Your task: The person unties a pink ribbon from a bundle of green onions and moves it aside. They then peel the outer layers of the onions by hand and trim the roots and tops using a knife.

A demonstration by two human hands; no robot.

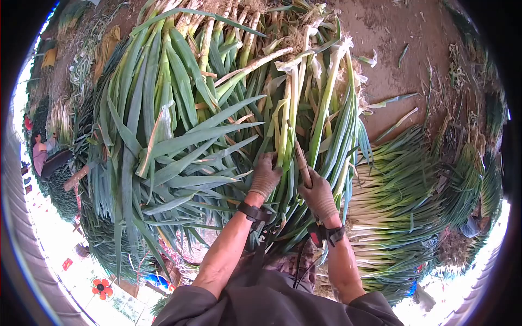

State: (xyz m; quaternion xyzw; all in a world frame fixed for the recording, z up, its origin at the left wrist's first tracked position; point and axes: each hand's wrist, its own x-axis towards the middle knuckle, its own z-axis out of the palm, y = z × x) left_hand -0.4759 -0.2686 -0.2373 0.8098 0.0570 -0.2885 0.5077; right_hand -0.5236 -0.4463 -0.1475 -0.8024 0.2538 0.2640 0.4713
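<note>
My left hand (pixel 265 176), in a grey-brown knit glove, is closed around the green part of a green onion (pixel 284 122), whose pale root end points away from me. Close beside it, my right hand (pixel 319 198), gloved alike, grips a narrow brown stick-like piece (pixel 301 163); what kind of thing it is I cannot tell. The tip of that piece rests against the green onion's leaves. Under and around both hands lies a large heap of green onions (pixel 163 103), with roots at the far side and long leaves toward me.
Trimmed green onions (pixel 389 212) lie in a dense stack at my right, white ends toward me. Bare brown ground (pixel 375 32) with loose leaf scraps stretches beyond the heap. At the far left sits another person (pixel 41 155) among more green onions.
</note>
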